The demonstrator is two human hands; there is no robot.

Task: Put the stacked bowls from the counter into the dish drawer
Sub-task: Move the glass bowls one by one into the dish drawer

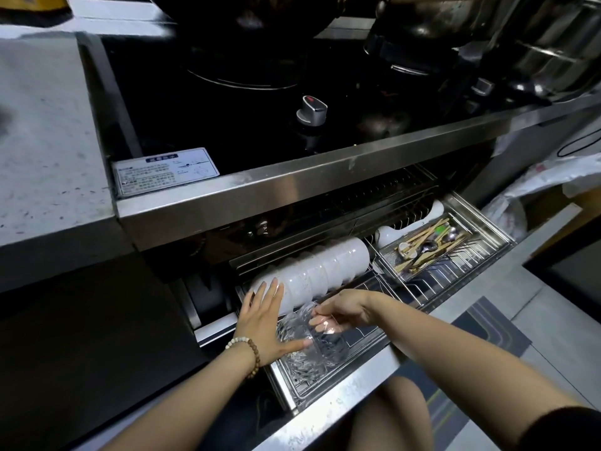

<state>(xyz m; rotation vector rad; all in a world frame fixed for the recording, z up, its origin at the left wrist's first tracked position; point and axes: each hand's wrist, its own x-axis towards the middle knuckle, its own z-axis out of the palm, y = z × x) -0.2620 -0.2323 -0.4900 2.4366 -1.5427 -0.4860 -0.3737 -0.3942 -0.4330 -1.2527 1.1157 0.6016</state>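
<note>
The steel dish drawer [344, 395] is pulled out below the stove. A row of white bowls [325, 270] lies on its side in the wire rack at the drawer's back left. In front of that row sits a stack of clear glass bowls [320, 348], also on its side. My left hand [263, 320] lies flat with straight fingers against the left end of both stacks, thumb touching the glass. My right hand [338, 312] curls its fingers over the rim of the glass bowls from the right.
A steel cutlery tray [487, 231] with chopsticks and spoons sits at the drawer's right, a white ladle [390, 234] behind it. Above are the black stove top, a knob [312, 110] and steel pots [533, 43]. Grey counter [42, 141] lies left; a floor mat [481, 340] lies right.
</note>
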